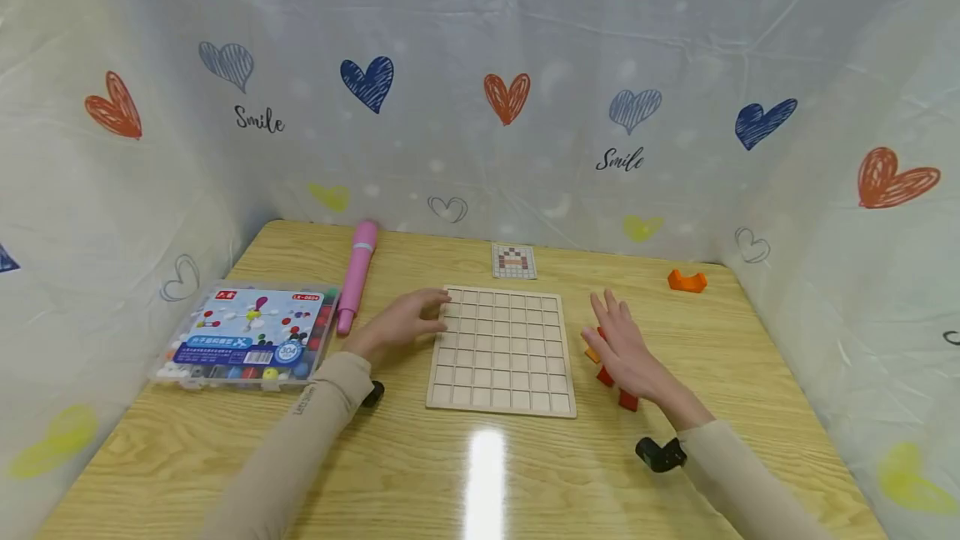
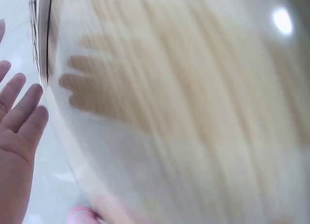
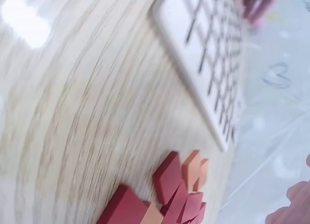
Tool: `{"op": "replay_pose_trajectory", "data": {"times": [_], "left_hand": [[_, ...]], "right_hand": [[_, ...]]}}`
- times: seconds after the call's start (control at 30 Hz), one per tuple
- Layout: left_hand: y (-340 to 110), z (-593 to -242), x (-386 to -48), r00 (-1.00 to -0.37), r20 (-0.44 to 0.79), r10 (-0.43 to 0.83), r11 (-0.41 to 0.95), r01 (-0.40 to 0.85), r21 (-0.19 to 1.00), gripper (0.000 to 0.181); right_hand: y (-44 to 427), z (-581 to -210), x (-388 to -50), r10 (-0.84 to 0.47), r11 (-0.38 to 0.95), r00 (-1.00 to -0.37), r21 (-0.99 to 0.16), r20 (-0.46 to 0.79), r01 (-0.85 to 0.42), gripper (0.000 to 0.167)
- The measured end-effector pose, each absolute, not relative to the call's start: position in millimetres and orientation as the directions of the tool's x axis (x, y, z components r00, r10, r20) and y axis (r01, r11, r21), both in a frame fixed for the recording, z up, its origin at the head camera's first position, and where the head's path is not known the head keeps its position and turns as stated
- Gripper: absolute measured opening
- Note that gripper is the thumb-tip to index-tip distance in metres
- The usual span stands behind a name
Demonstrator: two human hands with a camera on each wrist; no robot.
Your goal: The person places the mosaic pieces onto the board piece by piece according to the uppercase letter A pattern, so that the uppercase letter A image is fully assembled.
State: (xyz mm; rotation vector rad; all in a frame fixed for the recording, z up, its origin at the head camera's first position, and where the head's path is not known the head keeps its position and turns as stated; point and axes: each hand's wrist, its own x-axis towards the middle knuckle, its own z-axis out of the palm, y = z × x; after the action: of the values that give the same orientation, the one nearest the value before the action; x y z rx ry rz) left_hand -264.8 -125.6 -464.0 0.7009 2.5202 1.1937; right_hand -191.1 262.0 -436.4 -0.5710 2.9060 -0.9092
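A wooden board with a square grid [image 1: 501,350] lies flat on the table. My left hand [image 1: 405,323] is at its upper left edge, fingers relaxed; contact is hard to tell. In the left wrist view that hand [image 2: 19,122] has its fingers extended close to the board's edge [image 2: 43,35]. My right hand [image 1: 626,357] hovers, fingers spread, over small red pieces [image 1: 628,399] and orange ones to the right of the board, partly hiding them. The right wrist view has the red pieces [image 3: 167,178] and orange pieces [image 3: 192,168] in a loose heap, fingertips [image 3: 293,207] at the right border.
Behind the board lies a small card with a printed grid pattern [image 1: 513,261]. On the left are a clear box of coloured parts [image 1: 247,336] and a pink cylindrical object [image 1: 357,277]. An orange curved piece [image 1: 687,282] lies at the back right. Patterned sheeting surrounds the table's back and sides.
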Motion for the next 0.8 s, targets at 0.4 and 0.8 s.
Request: {"op": "replay_pose_trajectory", "data": {"times": [0.4, 0.8], "left_hand": [[-125.8, -474.4, -271.7, -0.894, -0.009, 0.447, 0.510, 0.247, 0.824, 0.041], [-132.8, -485.7, -273.5, -0.864, 0.042, 0.502, 0.557, 0.360, 0.748, 0.035]], "right_hand": [[281.3, -428.7, -172.7, -0.256, 0.641, -0.967, -0.745, 0.018, -0.183, 0.069], [302.4, -448.2, -154.1, -0.050, 0.700, -0.995, -0.708, 0.087, -0.097, 0.064]]}}
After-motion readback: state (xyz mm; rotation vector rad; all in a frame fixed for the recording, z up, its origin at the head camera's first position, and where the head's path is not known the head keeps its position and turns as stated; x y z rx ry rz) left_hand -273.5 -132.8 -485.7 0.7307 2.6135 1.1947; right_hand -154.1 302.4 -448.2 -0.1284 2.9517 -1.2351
